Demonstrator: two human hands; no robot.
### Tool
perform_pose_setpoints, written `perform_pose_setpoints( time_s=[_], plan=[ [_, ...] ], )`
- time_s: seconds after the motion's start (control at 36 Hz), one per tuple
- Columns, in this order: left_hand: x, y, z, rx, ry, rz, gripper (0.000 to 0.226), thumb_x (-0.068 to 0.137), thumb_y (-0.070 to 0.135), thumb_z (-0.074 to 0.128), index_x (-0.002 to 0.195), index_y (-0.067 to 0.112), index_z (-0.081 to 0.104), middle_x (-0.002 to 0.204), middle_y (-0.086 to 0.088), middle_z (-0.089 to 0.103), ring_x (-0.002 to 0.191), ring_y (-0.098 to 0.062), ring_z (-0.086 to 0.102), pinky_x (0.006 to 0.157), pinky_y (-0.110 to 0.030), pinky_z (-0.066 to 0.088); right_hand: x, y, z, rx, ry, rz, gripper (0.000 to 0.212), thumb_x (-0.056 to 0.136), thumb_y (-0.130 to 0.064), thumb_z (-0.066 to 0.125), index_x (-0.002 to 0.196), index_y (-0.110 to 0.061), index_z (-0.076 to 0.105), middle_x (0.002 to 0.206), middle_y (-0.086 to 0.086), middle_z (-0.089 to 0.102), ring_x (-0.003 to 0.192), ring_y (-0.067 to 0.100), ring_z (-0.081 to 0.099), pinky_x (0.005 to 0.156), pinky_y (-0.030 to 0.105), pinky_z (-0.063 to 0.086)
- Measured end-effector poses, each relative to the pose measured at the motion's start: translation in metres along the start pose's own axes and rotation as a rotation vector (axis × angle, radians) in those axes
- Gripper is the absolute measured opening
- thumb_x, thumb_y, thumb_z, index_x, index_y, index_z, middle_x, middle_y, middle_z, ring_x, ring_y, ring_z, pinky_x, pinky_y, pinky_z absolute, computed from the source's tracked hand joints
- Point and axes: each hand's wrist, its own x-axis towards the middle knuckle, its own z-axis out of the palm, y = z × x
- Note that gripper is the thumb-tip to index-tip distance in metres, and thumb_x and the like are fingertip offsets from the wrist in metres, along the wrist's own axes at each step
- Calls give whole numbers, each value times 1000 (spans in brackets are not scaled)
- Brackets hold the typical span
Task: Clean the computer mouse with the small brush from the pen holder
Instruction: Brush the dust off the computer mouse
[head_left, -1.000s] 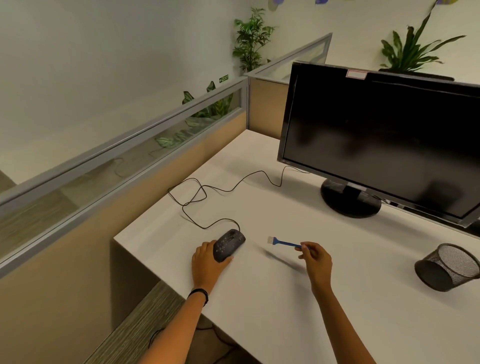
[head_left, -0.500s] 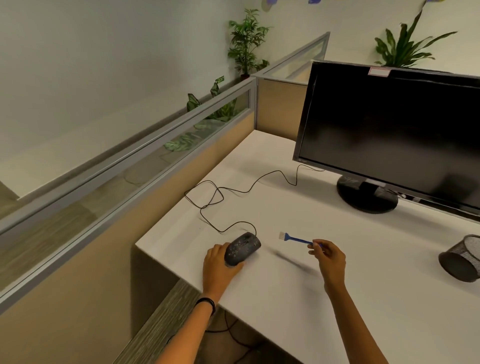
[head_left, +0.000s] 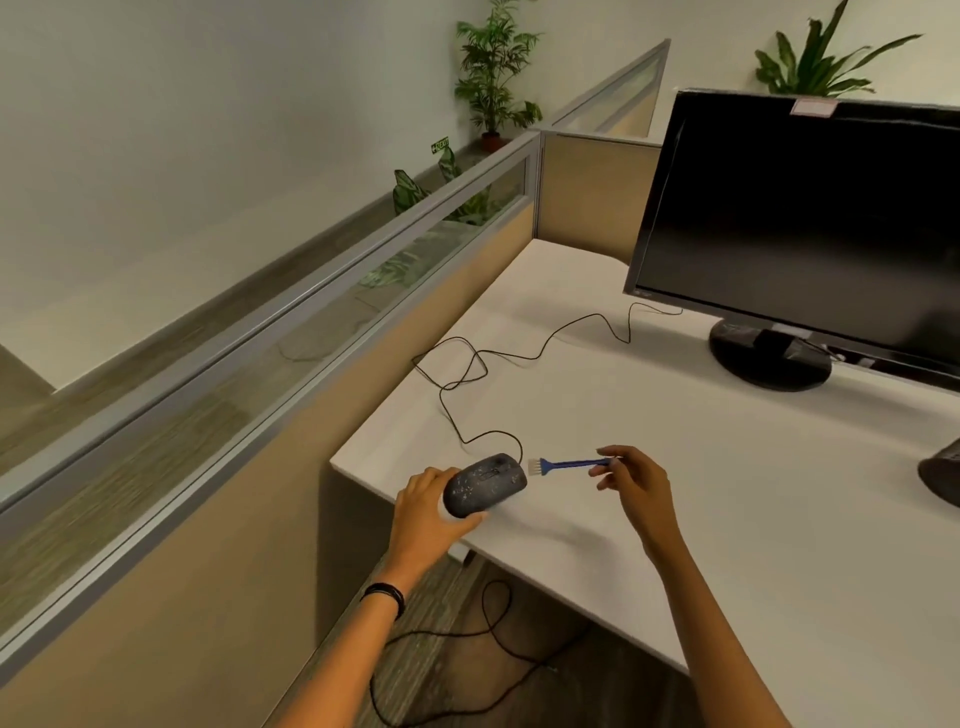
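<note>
A dark, dust-speckled computer mouse (head_left: 485, 484) lies near the front left corner of the white desk (head_left: 727, 493). My left hand (head_left: 428, 512) grips its rear end, and the mouse looks tilted up a little. The small blue brush (head_left: 566, 463) is held by its handle end in my right hand (head_left: 636, 483), fingertips pinching it. Its pale bristles point left and sit right beside the mouse's front right edge, almost touching. The mouse's black cable (head_left: 467, 374) loops back across the desk toward the monitor.
A black monitor (head_left: 810, 228) on a round stand (head_left: 771, 358) fills the back right. The dark mesh pen holder (head_left: 943, 478) is cut off at the right edge. A partition with a glass strip (head_left: 291, 332) runs along the desk's left side. Cables lie on the floor below.
The brush has moved left, from well apart from the mouse to right beside its front. My left hand has kept hold of the mouse. The camera has shifted left and down.
</note>
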Motion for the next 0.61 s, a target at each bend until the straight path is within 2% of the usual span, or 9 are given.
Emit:
perform_pose_setpoints(
  time_s=[0.19,0.47,0.61],
  plan=[
    [-12,-10,-28,-40,-42,87,64,63,63,65,115,27,53,99,15,50,97,-4,41,82,-27,35,-19,-11,22,-60,6,-61,24,95,-9,38,102,-8,61,86,10,69,75,14,66,69,21,56],
    [-30,-22,-57,-51,-46,106,67,62,65,63,116,28,53,101,16,51,99,-3,42,83,-24,29,-38,-22,42,-61,5,-78,22,94,-7,40,100,-9,61,84,7,69,74,12,66,67,17,54],
    [-34,-28,-69,-28,-69,119,67,62,64,63,117,27,53,103,15,50,98,-1,39,84,-25,28,-45,-28,46,-71,-37,-66,21,92,-3,42,92,-8,62,78,8,68,67,9,65,63,14,53]
  ],
)
